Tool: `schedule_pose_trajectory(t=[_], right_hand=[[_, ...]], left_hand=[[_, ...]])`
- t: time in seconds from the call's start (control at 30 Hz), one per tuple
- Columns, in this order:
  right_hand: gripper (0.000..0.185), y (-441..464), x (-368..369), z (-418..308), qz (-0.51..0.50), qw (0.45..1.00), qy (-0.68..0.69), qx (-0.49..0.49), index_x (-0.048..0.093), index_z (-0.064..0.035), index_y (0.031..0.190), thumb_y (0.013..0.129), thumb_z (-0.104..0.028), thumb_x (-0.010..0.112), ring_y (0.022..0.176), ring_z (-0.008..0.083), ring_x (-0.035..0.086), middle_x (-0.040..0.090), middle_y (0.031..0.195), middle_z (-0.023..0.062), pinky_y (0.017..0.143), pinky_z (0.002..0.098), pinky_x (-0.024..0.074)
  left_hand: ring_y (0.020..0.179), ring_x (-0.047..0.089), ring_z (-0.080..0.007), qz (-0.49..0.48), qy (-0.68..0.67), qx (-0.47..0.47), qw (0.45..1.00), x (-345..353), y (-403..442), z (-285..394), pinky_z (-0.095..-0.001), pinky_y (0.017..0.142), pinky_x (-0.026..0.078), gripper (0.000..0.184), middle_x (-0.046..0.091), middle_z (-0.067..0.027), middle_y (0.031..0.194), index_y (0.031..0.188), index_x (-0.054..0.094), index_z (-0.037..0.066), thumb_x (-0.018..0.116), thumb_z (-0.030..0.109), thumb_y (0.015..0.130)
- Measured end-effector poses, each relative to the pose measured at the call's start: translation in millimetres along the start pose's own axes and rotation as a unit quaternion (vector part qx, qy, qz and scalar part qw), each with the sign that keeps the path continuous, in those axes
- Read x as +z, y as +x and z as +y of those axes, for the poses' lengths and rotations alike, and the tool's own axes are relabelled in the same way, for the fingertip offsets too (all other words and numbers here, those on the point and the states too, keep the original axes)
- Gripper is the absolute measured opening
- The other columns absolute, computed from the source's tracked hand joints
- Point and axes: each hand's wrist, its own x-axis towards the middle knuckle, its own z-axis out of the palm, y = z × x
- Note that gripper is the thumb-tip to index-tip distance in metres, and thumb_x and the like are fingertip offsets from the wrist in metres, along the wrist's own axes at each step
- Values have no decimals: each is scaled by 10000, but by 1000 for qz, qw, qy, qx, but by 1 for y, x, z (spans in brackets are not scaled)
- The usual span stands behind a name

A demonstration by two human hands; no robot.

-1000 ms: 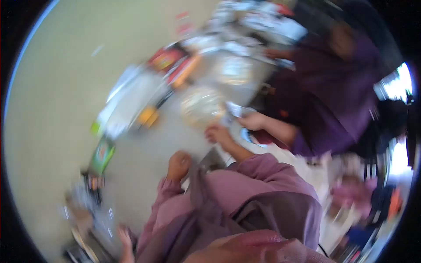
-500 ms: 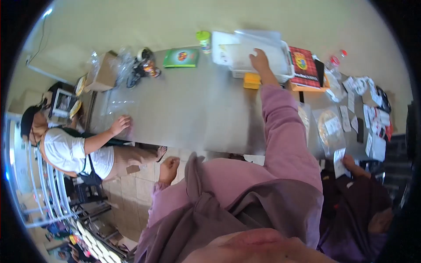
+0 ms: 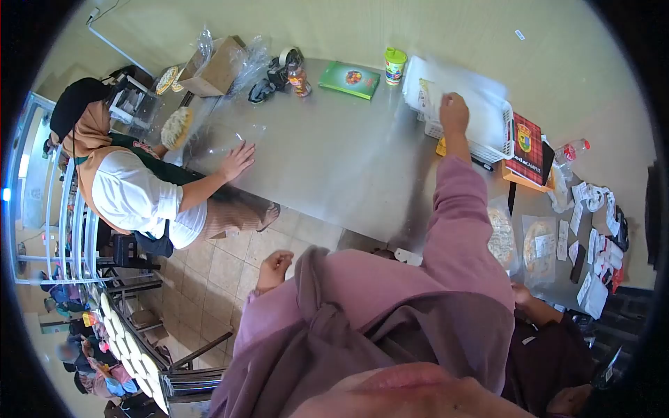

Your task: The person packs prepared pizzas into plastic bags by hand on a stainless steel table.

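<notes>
My right hand (image 3: 454, 111) is over a white plastic basket (image 3: 507, 143) near the wall, its fingers curled closed at the left side of the translucent plastic sheets (image 3: 481, 87) lying there. Whatever the fingertips pinch is hidden. Part of a yellow box (image 3: 440, 146) shows beside my right wrist, below the basket. Away from the table's front edge, my left hand (image 3: 274, 268) hangs low above the tiled floor. Its fingers are loosely curled, with nothing visible in them.
Along the wall are a green-lidded cup (image 3: 394, 66), a green box (image 3: 350, 80), a bottle (image 3: 298, 80) and a cardboard box (image 3: 212, 70). Packed round flatbreads (image 3: 539, 247) and paper slips lie at right. One co-worker (image 3: 129, 184) stands left, holding a topped round (image 3: 176, 127); another sits right.
The view has turned, so the table sits tilted. My right hand's fingers have gone from spread to curled. The left co-worker's topped round has come into clearer view. My left hand stays low.
</notes>
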Motion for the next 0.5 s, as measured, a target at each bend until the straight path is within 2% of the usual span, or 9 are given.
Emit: schedule_pose_trajectory(t=[0.13,0.2,0.23,0.3,0.37,0.4,0.43,0.47,0.5], right_hand=[[175,-66,-33,-117,-251,943,130,-175,598,-51,823,814,-198,504,748,350,585,604,795,180,670,401,464],[149,-115,-66,-169,-450,819,261,-242,606,-51,853,820,-188,557,748,219,598,632,825,100,690,314,461],[150,-137,-88,-196,-538,760,286,-227,600,-42,850,825,-185,562,751,183,585,634,836,86,697,302,456],[158,-169,-120,-234,-656,658,314,-193,588,-21,845,833,-177,569,770,134,562,635,869,68,716,284,445],[163,-190,-129,-244,-697,619,316,-177,582,-10,844,837,-172,571,786,121,553,634,889,65,727,279,440],[165,-197,-127,-239,-672,620,377,-149,595,-21,855,841,-183,565,729,97,526,609,819,42,669,260,429],[170,-204,-127,-233,-642,620,436,-118,607,-31,865,846,-193,559,671,73,499,583,748,19,612,242,417],[145,-211,-130,-228,-617,630,470,-48,606,-22,859,838,-159,562,711,77,512,605,824,12,650,241,425],[145,-215,-133,-223,-618,631,467,-48,606,-22,859,838,-159,562,711,77,512,605,824,12,650,241,425]], left_hand=[[977,540,-164,-110,-52,126,985,-22,48,6,-278,771,468,480,520,-115,1129,1237,404,3,599,58,801],[1213,357,-320,-91,-110,153,978,-22,56,46,-413,898,423,969,209,-180,1391,1404,16,91,689,37,709],[1270,270,-360,-59,-144,150,976,-23,54,66,-477,959,351,1067,185,-187,1406,1408,-54,121,723,52,680],[1325,169,-317,-46,-148,166,974,-42,76,79,-445,999,307,1056,143,-181,1426,1408,-40,103,734,117,690],[1262,319,-244,-154,81,429,886,-63,110,73,-369,966,352,865,325,-171,1355,1393,185,57,716,158,718],[1262,319,-244,-150,75,426,889,-67,105,79,-369,966,352,865,325,-171,1355,1393,185,57,716,158,718],[1178,398,-225,-273,5,323,906,-69,95,98,-340,941,363,648,427,-145,1269,1277,348,32,693,141,739],[1094,476,-206,-389,-66,212,894,-70,89,110,-311,916,374,447,530,-120,1183,1161,512,8,671,124,760],[1094,476,-206,-390,-70,213,893,-68,87,113,-311,916,374,447,530,-120,1183,1161,512,8,671,124,760]])
